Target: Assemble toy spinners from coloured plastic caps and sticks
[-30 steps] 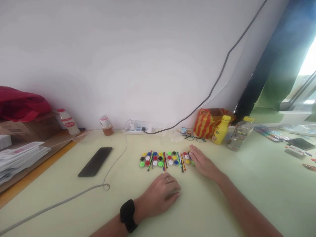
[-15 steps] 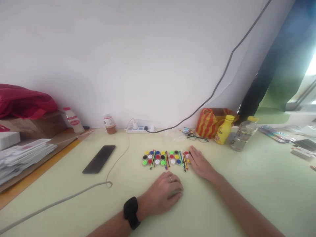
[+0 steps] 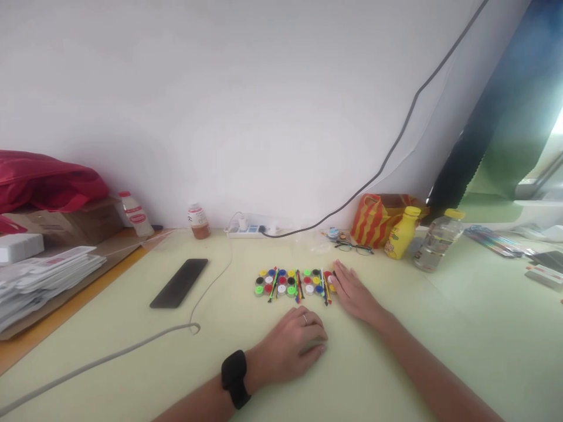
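Note:
Small round pieces (image 3: 282,281) with coloured caps, in yellow, blue, red, white, black and green, lie in blocks along one row on the table (image 3: 132,369). Between the blocks are bundles of thin coloured sticks (image 3: 299,287) with arrow-like ends. My right hand (image 3: 354,293) lies flat at the row's right end, fingers stretched out and touching or partly covering the last round pieces. Nearer to me, my left hand (image 3: 292,340), with a ring and a black watch (image 3: 235,378), rests on the table. Its fingers are loosely bent, the thumb stands apart, and no object shows in it.
A black phone (image 3: 179,283) and a grey cable (image 3: 109,351) lie left. Along the wall stand a brown-filled bottle (image 3: 200,223), a power strip (image 3: 246,231), glasses (image 3: 354,247), a striped bag (image 3: 369,220), a yellow bottle (image 3: 402,234) and a clear bottle (image 3: 435,246). Stacked papers (image 3: 48,269) sit far left.
My right hand has shifted slightly left against the right end of the row, and the last sticks and round pieces there sit closer together. The left hand stays in place.

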The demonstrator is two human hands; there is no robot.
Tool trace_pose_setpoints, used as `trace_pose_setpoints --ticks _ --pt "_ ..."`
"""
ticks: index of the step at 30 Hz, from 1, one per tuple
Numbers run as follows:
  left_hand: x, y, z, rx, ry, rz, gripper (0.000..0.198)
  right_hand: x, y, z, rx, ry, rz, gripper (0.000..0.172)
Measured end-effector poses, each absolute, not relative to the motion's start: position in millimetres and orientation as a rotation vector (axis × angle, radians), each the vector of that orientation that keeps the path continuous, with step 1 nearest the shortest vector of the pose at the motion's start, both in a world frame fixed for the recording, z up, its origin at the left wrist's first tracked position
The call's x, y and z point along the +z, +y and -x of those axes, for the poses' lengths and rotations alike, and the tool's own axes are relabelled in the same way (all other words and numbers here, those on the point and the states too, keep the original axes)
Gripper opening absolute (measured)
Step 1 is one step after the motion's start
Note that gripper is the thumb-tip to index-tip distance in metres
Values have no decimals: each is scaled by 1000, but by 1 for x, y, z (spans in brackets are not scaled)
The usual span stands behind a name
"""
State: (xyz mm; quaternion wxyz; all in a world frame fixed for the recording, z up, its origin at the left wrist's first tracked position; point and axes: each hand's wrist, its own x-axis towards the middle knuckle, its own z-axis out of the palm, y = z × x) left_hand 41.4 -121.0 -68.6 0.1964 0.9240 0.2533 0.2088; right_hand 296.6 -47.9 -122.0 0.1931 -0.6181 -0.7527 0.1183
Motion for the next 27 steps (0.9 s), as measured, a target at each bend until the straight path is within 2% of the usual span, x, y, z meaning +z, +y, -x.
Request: trace_pose_setpoints --ticks 4,9,14,19,27 --pt "-67 -123 -41 628 724 -2602 17 -119 -48 -294 342 -2134 1732 76" --pt "-57 -109 -46 778 972 -2678 37 -117 -49 -293 352 -2138 1740 76" --pt "-59 -64 -70 673 1106 -2811 46 -114 -51 -294 280 -2145 1650 71" --pt "-77 -38 -90 529 1218 -2907 48 -112 -53 -294 235 -2236 1542 66" --pt "-81 -44 -82 570 1253 -2922 47 -111 -53 -289 235 -2308 1518 64"
